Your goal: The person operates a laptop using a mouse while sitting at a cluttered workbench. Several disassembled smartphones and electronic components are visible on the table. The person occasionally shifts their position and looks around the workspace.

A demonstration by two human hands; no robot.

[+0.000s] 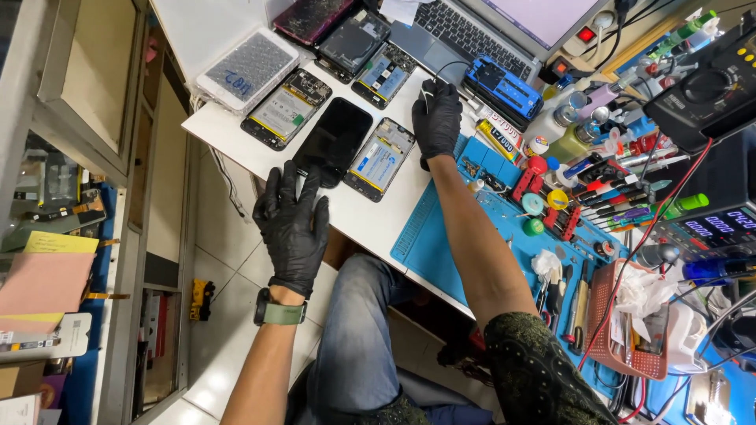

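Both my hands wear black gloves. My left hand [293,223] lies flat with spread fingers at the white table's near edge, its fingertips touching the bottom of a black phone [334,140] lying screen up. My right hand [436,120] is closed around a thin black cable [446,68] near the blue mat's far corner. An opened phone with a bare battery [379,159] lies between the two hands. Another opened phone [285,109] lies left of the black one.
More opened phones [383,75] and a bubble-wrapped one [247,68] lie further back. A laptop [480,31] stands behind. The blue mat [429,236] carries screwdrivers, bottles and small parts. A meter [705,83], a power supply [720,224] and a red basket [622,315] crowd the right.
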